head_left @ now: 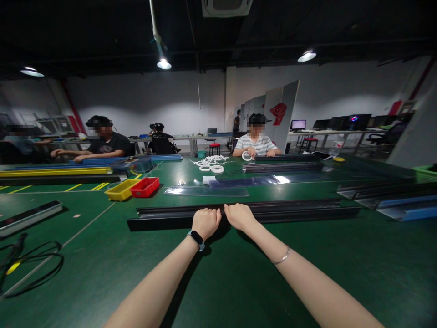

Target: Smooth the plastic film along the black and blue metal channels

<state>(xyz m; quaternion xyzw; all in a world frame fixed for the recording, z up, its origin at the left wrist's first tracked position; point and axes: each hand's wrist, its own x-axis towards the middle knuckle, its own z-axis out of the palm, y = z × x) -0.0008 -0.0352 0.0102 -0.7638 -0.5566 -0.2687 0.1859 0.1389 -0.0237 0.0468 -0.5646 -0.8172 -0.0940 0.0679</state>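
A long black channel profile (300, 214) lies crosswise on the green table in front of me. My left hand (205, 223), with a wristband above it, is closed over the profile's near wall, left of its middle. Close beside it, my right hand (241, 216) is also closed on the profile, thumb side toward the left. The fingertips of both hands are hidden, so I cannot tell whether they pinch anything small there. Just beyond the profile lie a clear plastic strip (205, 192) and a longer glossy strip (262, 181).
Yellow (120, 190) and red (145, 187) bins stand at the left. White tape rolls (216, 169) lie farther back. A co-worker (256, 142) sits opposite, near other dark profiles (283, 167). Blue-edged channels (408, 205) lie right; a black cable (34, 264) lies left.
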